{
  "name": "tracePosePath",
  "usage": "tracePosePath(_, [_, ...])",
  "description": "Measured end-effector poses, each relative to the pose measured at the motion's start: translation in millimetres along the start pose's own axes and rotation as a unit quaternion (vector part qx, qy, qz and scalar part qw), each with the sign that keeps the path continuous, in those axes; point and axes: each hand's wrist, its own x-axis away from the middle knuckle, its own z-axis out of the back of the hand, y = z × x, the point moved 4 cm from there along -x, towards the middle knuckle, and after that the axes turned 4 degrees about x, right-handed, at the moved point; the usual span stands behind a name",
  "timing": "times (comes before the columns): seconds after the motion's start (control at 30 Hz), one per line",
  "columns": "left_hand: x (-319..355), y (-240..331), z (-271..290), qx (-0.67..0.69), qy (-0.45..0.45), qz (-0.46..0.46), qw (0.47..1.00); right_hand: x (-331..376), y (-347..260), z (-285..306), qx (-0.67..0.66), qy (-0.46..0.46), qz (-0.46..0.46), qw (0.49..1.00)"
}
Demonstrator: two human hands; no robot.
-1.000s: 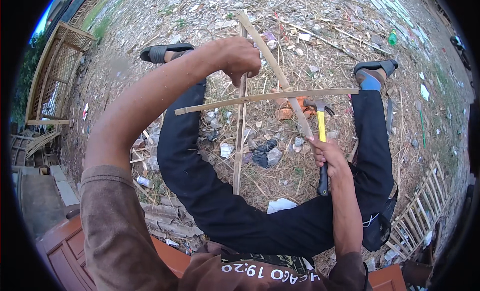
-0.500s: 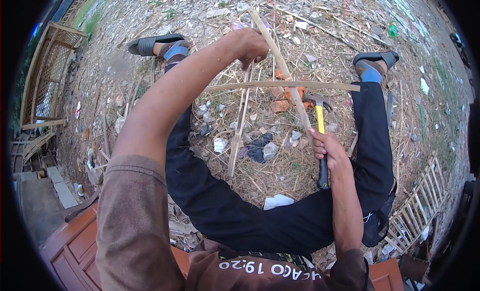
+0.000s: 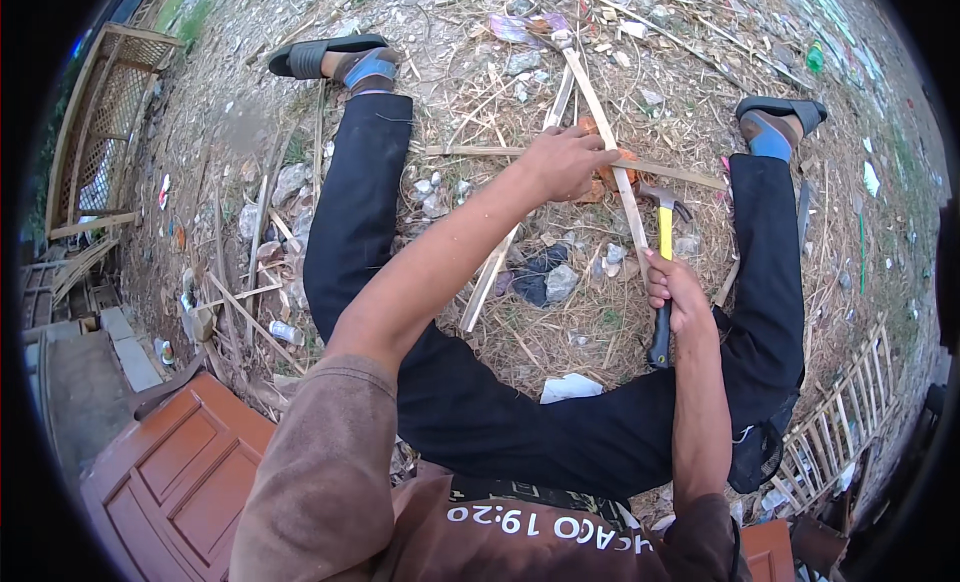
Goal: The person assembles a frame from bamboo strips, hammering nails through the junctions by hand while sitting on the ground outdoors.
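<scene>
Crossed wooden strips (image 3: 612, 172) lying on straw-littered ground (image 3: 470, 72), between the spread legs in dark trousers (image 3: 350, 222): one long strip running crosswise (image 3: 480, 152) from near the left knee toward the right shin, two more slanting across it from the upper middle down. Left hand (image 3: 565, 162) pressed flat-fisted on the crossing point, fingers curled over the strips, touching them. Right hand (image 3: 675, 292) wrapped tight round the yellow-and-black handle of a claw hammer (image 3: 663, 237), steel head up, poised just beside the crossing on its right side, apart from the left hand. Orange scraps (image 3: 610, 177) directly under the crossing. Stones (image 3: 560, 280) and a dark rag (image 3: 530, 277) near the lower strip ends; white paper (image 3: 570, 387) close to the lap. Open ground bounded by the two sandalled feet (image 3: 365, 67) above. Lattice frame (image 3: 105, 132) at far left edge, reddish panelled door (image 3: 170, 472) at lower left, slatted wooden frame (image 3: 850, 422) at lower right.
</scene>
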Motion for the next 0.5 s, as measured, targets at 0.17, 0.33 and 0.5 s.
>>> tracePosePath(0.17, [0, 19, -41, 0.008, 0.083, 0.064, 0.994, 5, 4, -3, -0.022, 0.018, 0.015, 0.999])
tracePosePath(0.33, [1, 25, -49, -0.002, 0.106, 0.097, 0.990, 20, 10, -2, -0.089, 0.045, 0.036, 0.994])
tracePosePath(0.5, [0, 30, -53, -0.001, 0.115, 0.123, 0.986, 38, 5, -2, 0.002, 0.108, 0.077, 0.991])
